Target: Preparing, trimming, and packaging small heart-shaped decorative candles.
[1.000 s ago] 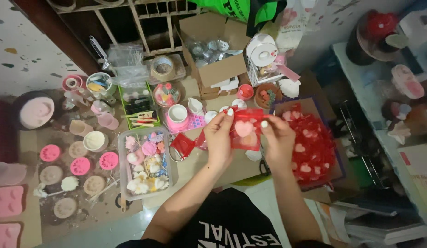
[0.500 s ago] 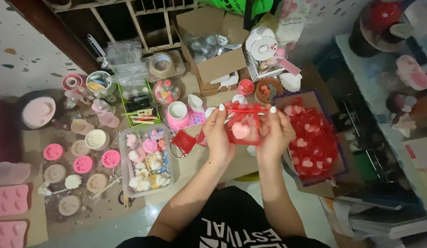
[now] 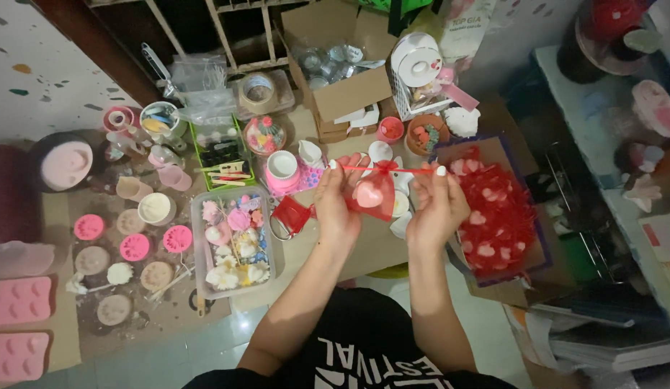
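small red sheer drawstring pouch (image 3: 371, 196) with a pale pink heart inside hangs between both hands, just left of the pile of filled red pouches (image 3: 493, 216) | left hand (image 3: 336, 202) pinched shut on one cord end, right hand (image 3: 437, 205) on the other | cord axis runs level, left-right (both hands equally near) | pouch mouth and fingertip grip hard to make out

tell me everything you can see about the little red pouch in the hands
The red pouch is a small see-through bag of sheer, mesh-like fabric with a pale pink heart-shaped piece inside. Its mouth is gathered, and thin red drawstrings run out sideways from the top. The left hand pinches one string end and the right hand the other, so the pouch hangs between them above the cardboard-covered work surface, mouth up. Nothing else touches it.
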